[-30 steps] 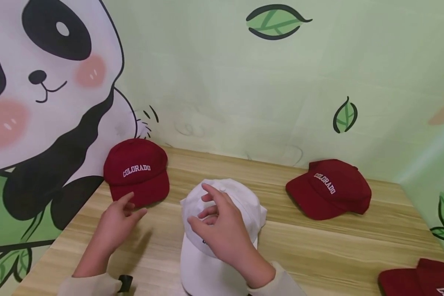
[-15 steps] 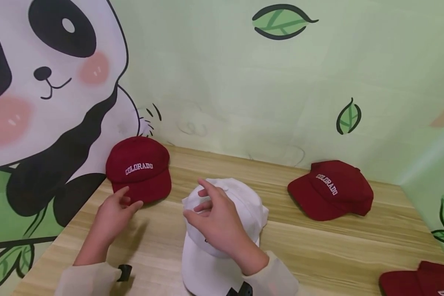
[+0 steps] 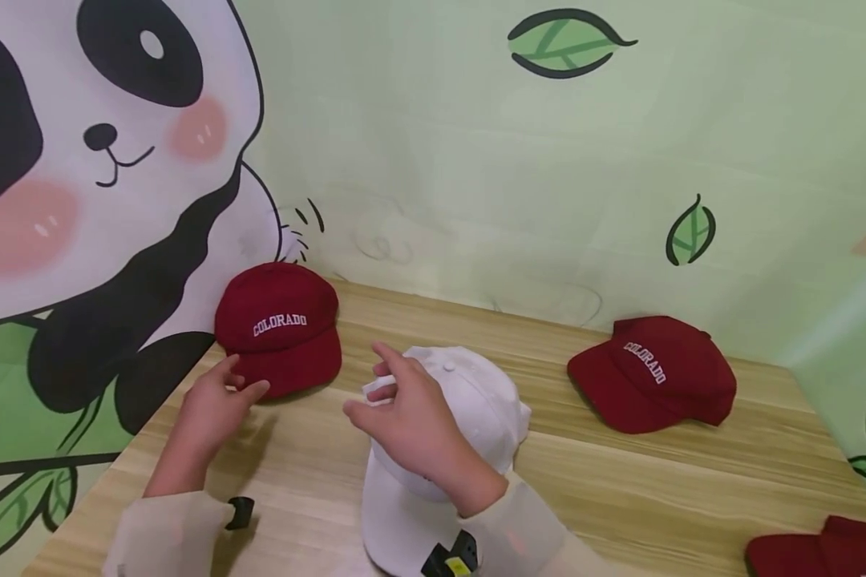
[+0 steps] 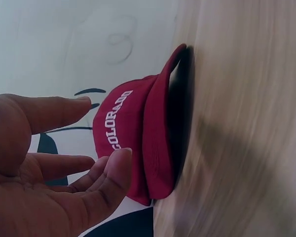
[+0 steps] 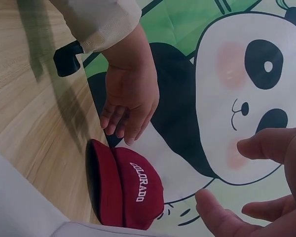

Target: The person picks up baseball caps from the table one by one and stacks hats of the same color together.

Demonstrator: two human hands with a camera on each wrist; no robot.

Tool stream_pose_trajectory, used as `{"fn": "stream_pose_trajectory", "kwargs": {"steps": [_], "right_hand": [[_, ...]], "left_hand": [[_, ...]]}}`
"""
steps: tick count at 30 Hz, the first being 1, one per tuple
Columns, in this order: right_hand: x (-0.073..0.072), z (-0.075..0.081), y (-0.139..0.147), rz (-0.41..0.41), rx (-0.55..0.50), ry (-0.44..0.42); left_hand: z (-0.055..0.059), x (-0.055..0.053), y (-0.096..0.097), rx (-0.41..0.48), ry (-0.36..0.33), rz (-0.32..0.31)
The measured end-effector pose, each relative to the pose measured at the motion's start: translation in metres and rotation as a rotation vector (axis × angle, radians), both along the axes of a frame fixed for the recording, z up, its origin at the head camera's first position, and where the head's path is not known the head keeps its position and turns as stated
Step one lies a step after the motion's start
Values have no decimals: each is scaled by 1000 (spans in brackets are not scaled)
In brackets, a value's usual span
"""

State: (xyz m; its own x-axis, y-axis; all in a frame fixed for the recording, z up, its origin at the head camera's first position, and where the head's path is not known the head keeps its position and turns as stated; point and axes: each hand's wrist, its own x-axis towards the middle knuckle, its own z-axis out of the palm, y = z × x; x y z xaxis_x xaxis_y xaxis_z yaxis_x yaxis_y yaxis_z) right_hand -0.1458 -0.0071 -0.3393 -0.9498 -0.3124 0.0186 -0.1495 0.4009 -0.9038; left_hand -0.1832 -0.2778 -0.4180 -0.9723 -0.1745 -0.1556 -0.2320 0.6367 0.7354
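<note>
A dark red cap [image 3: 277, 328] with white COLORADO lettering sits at the table's back left corner. My left hand [image 3: 212, 409] hovers by its brim, fingers loosely bent and holding nothing; the left wrist view shows that cap [image 4: 121, 128] beyond the thumb and fingers. A white cap [image 3: 476, 401] lies in the middle, brim toward me. Above its left side hangs my right hand [image 3: 411, 413], relaxed, with nothing in it, hiding part of the crown. In the right wrist view, the white cap's edge [image 5: 19, 202] fills the lower left corner.
Another red COLORADO cap [image 3: 653, 373] lies at the back right. One more red cap [image 3: 823, 549] is cut off at the lower right edge. Behind the wooden table [image 3: 621, 481] stands a green wall covering [image 3: 433, 160] printed with a panda and leaves.
My right hand has drifted left over the white cap. My left hand has shifted slightly left beside the red cap's brim. The head view has turned a little left; the caps lie as before.
</note>
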Motion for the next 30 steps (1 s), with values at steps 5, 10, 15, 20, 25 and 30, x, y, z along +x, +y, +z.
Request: {"fn": "stream_pose_trajectory", "kwargs": {"steps": [5, 10, 15, 20, 25, 30], "right_hand": [[-6, -1, -7, 5, -3, -17], [-10, -3, -14, 18, 7, -25], [-14, -3, -19, 34, 52, 0], [-17, -2, -24, 40, 85, 7], [-20, -1, -30, 51, 90, 25], [-25, -2, -36, 38, 106, 28]], "left_hand": [[2, -4, -4, 15, -12, 6], [7, -10, -10, 14, -9, 17], [12, -17, -18, -1, 5, 37], [19, -24, -30, 11, 8, 50], [21, -27, -40, 33, -7, 75], [16, -31, -39, 17, -41, 54]]}}
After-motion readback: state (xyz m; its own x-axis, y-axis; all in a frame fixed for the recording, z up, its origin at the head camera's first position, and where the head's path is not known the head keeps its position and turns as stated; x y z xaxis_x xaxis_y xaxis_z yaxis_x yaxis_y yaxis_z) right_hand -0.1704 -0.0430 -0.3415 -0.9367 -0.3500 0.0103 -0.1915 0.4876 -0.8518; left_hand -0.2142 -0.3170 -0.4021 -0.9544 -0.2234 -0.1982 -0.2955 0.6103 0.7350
